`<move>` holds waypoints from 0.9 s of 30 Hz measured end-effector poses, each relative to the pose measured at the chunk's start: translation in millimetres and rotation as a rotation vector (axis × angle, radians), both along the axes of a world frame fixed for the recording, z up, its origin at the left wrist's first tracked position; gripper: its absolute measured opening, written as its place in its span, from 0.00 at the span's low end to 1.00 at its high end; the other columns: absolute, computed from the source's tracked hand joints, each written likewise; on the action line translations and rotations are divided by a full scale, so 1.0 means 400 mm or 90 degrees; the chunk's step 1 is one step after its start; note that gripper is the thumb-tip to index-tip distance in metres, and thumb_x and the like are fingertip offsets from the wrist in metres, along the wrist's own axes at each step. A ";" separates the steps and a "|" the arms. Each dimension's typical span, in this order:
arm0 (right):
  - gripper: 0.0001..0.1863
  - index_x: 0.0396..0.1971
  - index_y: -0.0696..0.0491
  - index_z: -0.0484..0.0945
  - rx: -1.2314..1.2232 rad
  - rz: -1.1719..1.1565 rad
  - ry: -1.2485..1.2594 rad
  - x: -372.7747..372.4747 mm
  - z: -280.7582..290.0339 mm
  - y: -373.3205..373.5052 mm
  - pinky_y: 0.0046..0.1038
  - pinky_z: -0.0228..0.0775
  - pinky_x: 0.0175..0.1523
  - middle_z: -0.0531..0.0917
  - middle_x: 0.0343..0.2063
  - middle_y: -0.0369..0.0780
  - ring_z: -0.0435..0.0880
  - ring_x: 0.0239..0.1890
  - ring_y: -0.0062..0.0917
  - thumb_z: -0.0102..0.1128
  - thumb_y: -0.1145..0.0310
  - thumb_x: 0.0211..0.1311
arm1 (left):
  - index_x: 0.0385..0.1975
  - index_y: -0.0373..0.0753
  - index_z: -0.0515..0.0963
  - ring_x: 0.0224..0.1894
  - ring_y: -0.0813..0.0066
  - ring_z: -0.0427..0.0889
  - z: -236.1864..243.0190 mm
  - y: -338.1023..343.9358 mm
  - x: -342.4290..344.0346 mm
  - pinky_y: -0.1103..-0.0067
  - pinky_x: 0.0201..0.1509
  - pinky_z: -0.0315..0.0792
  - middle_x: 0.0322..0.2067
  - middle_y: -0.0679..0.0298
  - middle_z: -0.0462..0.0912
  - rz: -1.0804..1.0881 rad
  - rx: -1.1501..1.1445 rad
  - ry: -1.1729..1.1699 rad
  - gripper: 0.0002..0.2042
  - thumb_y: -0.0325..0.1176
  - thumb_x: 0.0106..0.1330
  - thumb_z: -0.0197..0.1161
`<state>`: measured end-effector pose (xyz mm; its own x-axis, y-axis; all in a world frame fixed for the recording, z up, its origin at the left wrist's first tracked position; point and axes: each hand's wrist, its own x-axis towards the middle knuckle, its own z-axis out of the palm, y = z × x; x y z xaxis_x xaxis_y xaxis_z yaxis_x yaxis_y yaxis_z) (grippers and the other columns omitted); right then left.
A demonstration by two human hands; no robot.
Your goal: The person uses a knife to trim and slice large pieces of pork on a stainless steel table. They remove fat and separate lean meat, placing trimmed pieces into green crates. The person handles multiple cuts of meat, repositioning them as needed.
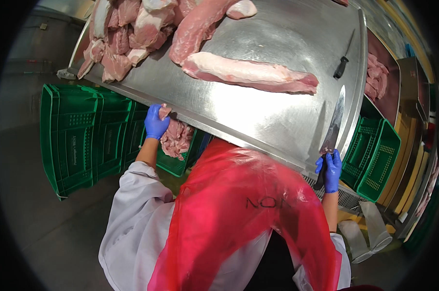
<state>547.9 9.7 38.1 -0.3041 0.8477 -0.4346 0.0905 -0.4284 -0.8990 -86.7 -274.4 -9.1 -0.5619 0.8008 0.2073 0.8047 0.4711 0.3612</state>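
My left hand (pixel 156 122), in a blue glove, pinches a small piece of meat (pixel 164 111) just off the table's near edge, above a green crate holding meat trimmings (pixel 176 138). At the table's right side my right hand (pixel 331 169), gloved in blue too, is closed round the black handle of a long knife (pixel 334 127). Its wide blade points away from me over the steel surface. A long pale strip of meat (pixel 251 71) lies across the middle of the steel table (pixel 273 43), apart from both hands.
Large meat pieces (pixel 132 34) are heaped at the far left. A thinner black-handled knife (pixel 342 67) lies near the right rim. Stacked green crates (pixel 74 140) stand left, another green crate (pixel 374 155) right. Beyond the right edge, a container holds more meat (pixel 376 77).
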 end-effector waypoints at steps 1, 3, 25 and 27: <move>0.05 0.46 0.53 0.71 -0.018 0.022 0.010 -0.033 -0.003 0.003 0.24 0.73 0.19 0.81 0.25 0.42 0.80 0.19 0.24 0.49 0.68 0.79 | 0.49 0.43 0.76 0.48 0.49 0.81 -0.019 -0.040 -0.029 0.61 0.50 0.77 0.46 0.56 0.80 0.015 -0.036 0.018 0.22 0.36 0.53 0.73; 0.05 0.46 0.53 0.72 -0.018 0.042 0.006 -0.094 0.005 0.000 0.24 0.73 0.20 0.81 0.27 0.42 0.80 0.20 0.24 0.50 0.68 0.79 | 0.49 0.40 0.75 0.46 0.46 0.79 -0.020 -0.070 -0.050 0.59 0.48 0.76 0.46 0.54 0.79 -0.009 -0.140 0.104 0.22 0.37 0.55 0.71; 0.05 0.47 0.54 0.71 -0.009 -0.182 -0.049 -0.223 0.026 -0.164 0.26 0.76 0.24 0.82 0.25 0.44 0.81 0.19 0.26 0.47 0.73 0.77 | 0.52 0.38 0.78 0.53 0.54 0.77 0.065 0.997 0.437 0.60 0.57 0.71 0.48 0.53 0.79 -0.654 -0.051 -0.091 0.28 0.52 0.59 0.67; 0.06 0.47 0.53 0.71 0.010 -0.219 -0.045 -0.190 0.013 -0.191 0.26 0.76 0.25 0.83 0.25 0.44 0.81 0.18 0.27 0.47 0.73 0.77 | 0.52 0.38 0.77 0.53 0.55 0.77 0.061 1.053 0.573 0.61 0.57 0.72 0.48 0.53 0.79 -0.631 -0.067 -0.095 0.27 0.52 0.61 0.66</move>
